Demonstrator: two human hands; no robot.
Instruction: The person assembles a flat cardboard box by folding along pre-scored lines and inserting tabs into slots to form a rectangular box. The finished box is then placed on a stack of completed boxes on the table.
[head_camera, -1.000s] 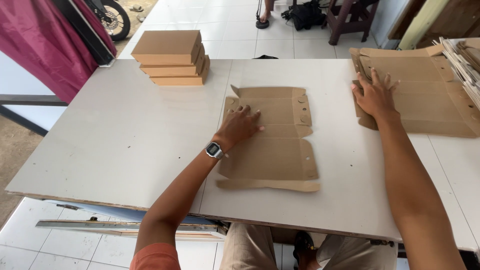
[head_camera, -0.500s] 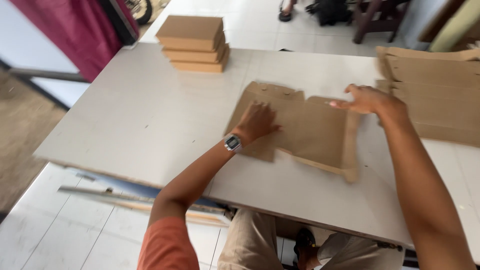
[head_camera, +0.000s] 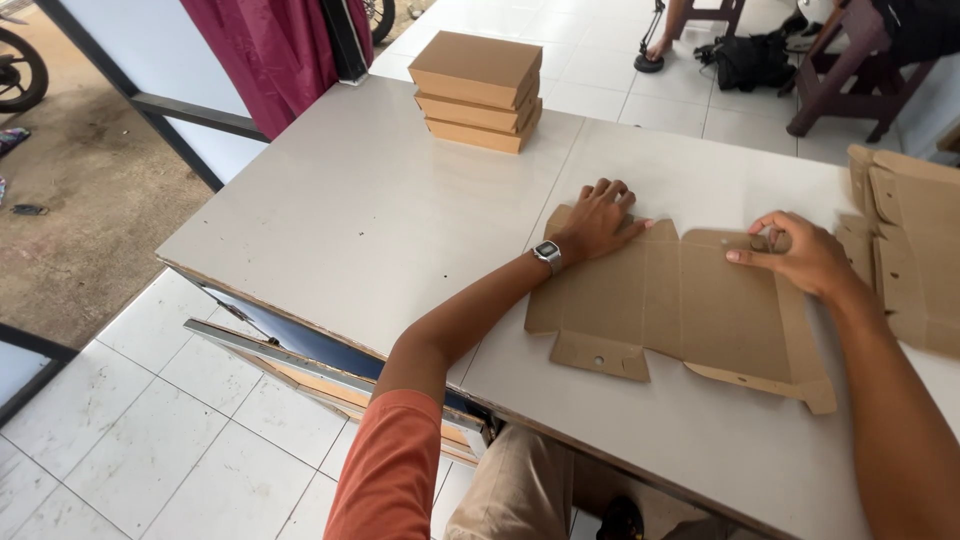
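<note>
A flat brown cardboard box blank (head_camera: 690, 305) lies unfolded on the white table (head_camera: 370, 220) in front of me. My left hand (head_camera: 598, 220), with a wristwatch on the wrist, presses flat on the blank's far left corner. My right hand (head_camera: 800, 255) pinches a small flap at the blank's far right edge, thumb and fingers closed on it. The near flaps of the blank lie loose, slightly raised at the front right.
Three folded brown boxes (head_camera: 478, 90) are stacked at the table's far left. A pile of flat cardboard blanks (head_camera: 915, 245) lies at the right edge. Beyond the table stand a dark wooden stool (head_camera: 850, 70), a black bag (head_camera: 755, 60) and a maroon curtain (head_camera: 275, 50).
The blank has been opened out flat across the table. My right hand came off the right-hand pile onto the blank's far right flap. My left hand slid to the far left corner.
</note>
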